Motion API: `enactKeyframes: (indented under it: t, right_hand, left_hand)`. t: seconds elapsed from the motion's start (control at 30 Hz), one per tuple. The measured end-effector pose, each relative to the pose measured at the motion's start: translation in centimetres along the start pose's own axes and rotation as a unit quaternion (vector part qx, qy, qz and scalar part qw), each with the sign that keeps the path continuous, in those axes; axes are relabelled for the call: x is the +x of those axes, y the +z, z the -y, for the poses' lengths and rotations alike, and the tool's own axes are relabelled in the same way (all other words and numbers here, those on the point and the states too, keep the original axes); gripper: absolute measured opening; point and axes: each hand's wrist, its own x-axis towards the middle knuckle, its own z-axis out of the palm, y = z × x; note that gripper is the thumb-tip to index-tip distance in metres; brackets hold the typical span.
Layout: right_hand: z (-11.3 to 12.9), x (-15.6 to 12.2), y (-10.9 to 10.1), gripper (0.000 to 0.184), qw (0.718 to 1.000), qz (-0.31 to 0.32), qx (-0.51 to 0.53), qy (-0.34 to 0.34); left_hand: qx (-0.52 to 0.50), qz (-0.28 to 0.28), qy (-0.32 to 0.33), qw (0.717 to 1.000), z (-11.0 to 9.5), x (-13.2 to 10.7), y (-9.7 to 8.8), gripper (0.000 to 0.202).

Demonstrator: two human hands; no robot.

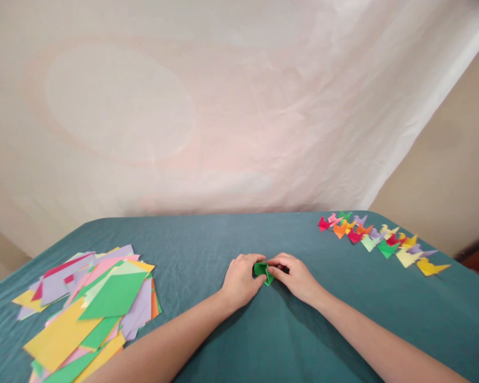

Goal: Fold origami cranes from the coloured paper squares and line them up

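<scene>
A small piece of folded green paper (262,270) is at the middle of the table, partly hidden by fingers. My left hand (243,279) grips its left side, thumb in front and fingers behind. On the other side, my right hand (293,275) pinches the paper's right edge between thumb and fingers. Some creases and a pointed lower corner show between the hands. Both hands are low, close to the tablecloth.
Loose coloured paper sheets (115,295) lie in an overlapping heap at the left. Several folded paper birds (387,249) stand in rows at the far right. A dark green cloth (207,239) covers the table, and a pale hanging sheet (231,106) rises behind it.
</scene>
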Motion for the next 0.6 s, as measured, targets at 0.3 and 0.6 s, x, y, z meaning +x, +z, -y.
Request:
enactKeyframes:
  t: [0.3, 0.6]
  right_hand:
    - [0.09, 0.06, -0.23, 0.024, 1.0, 0.018, 0.018, -0.008]
    - [0.29, 0.08, -0.35, 0.026, 0.999, 0.023, 0.031, 0.006]
  left_hand:
    - [-0.009, -0.004, 0.0, 1.0, 0.04, -0.05, 0.03, 0.038]
    - [-0.019, 0.002, -0.012, 1.0, -0.12, -0.14, 0.01, 0.038]
